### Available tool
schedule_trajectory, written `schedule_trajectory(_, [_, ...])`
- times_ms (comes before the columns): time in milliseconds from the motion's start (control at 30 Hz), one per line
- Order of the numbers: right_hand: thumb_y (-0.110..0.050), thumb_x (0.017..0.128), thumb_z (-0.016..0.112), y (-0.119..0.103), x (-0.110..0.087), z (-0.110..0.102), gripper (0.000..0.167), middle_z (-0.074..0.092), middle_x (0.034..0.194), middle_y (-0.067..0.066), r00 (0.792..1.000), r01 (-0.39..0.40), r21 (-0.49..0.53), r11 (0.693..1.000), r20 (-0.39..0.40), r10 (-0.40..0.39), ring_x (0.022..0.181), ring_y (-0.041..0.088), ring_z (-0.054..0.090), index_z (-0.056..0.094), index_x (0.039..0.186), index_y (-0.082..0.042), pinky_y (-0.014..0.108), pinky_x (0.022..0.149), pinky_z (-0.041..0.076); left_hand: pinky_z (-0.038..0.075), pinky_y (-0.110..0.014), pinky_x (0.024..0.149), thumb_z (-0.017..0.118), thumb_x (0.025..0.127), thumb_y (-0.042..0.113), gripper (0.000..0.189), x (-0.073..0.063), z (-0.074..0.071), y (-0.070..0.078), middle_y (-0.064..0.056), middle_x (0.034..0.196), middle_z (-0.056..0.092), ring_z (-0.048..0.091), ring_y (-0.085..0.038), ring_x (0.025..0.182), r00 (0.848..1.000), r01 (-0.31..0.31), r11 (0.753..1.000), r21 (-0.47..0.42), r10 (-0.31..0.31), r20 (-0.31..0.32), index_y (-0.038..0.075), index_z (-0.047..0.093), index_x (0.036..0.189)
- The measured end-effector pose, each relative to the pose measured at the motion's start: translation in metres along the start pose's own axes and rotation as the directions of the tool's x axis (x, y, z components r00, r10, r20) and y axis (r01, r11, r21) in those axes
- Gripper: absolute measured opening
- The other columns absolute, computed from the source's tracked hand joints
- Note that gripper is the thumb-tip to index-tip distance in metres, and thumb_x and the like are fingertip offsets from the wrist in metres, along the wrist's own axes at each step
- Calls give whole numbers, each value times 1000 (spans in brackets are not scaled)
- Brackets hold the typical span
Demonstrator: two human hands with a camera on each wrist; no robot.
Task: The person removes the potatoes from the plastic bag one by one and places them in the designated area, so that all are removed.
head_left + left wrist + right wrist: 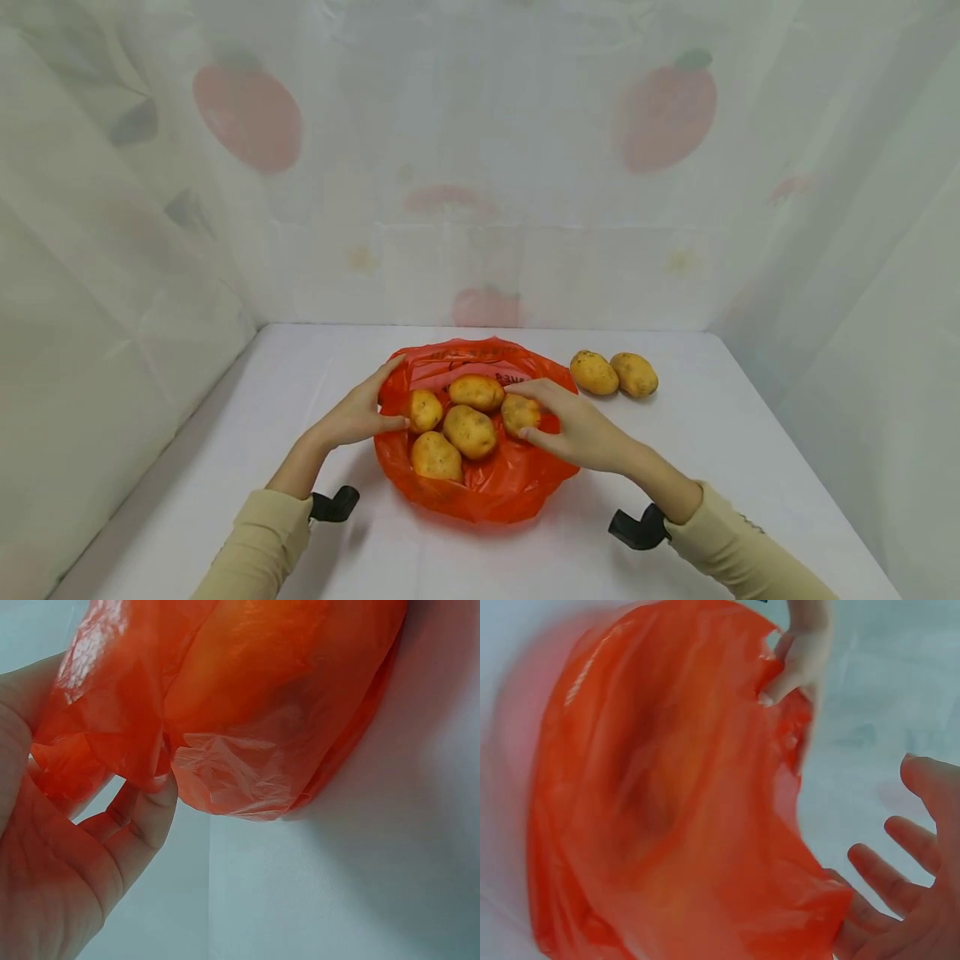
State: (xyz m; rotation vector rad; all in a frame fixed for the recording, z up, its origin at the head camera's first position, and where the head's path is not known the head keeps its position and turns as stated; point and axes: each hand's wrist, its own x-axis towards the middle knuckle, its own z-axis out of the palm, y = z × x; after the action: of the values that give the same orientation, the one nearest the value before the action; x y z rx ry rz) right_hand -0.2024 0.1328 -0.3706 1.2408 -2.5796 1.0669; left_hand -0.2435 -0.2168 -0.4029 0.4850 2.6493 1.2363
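A red plastic bag (495, 504) lies wide open on the table, with several potatoes (470, 432) inside. At its left rim, my left hand (362, 415) holds the plastic between thumb and fingers; in the left wrist view the curled fingers (154, 814) meet the bag's edge (161, 780). Over the right side reaches my right hand (577, 425), its thumb and forefinger beside the rightmost potato (519, 414) in the bag. The right wrist view shows the fingers (889, 881) spread and loosely bent, with some at the rim of the bag (705, 825).
Two more potatoes, one on the left (595, 372) and one on the right (634, 375), lie side by side on the white table (712, 450), behind and right of the bag. Pale curtains (480, 142) with fruit prints enclose the table at the back and both sides.
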Motion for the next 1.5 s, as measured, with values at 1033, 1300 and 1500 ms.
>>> schedule_trajectory(1033, [-29,87,64,62,10,17,66,43,137,15,968,-248,20,969,32,247,123,31,45,34,142,-9,50,100,38,45,-53,92,74,77,19,94,1,0,4,-15,147,28,38,-38,126,999,-33,998,50,33,-10,22,13,148])
schedule_trajectory(1300, [-29,86,65,72,10,20,68,40,140,15,964,-261,26,965,69,258,126,31,41,33,142,-7,50,103,35,45,-50,93,74,77,17,93,4,1,5,-10,148,27,38,-34,126,1000,-14,999,41,15,-4,23,14,148])
schedule_trajectory(1500, [-26,85,66,77,11,25,69,39,140,16,962,-265,16,964,76,263,127,31,39,33,142,-5,49,104,34,47,-48,92,74,77,19,93,5,2,4,-10,146,30,41,-33,124,1000,-13,999,46,13,-1,23,15,148])
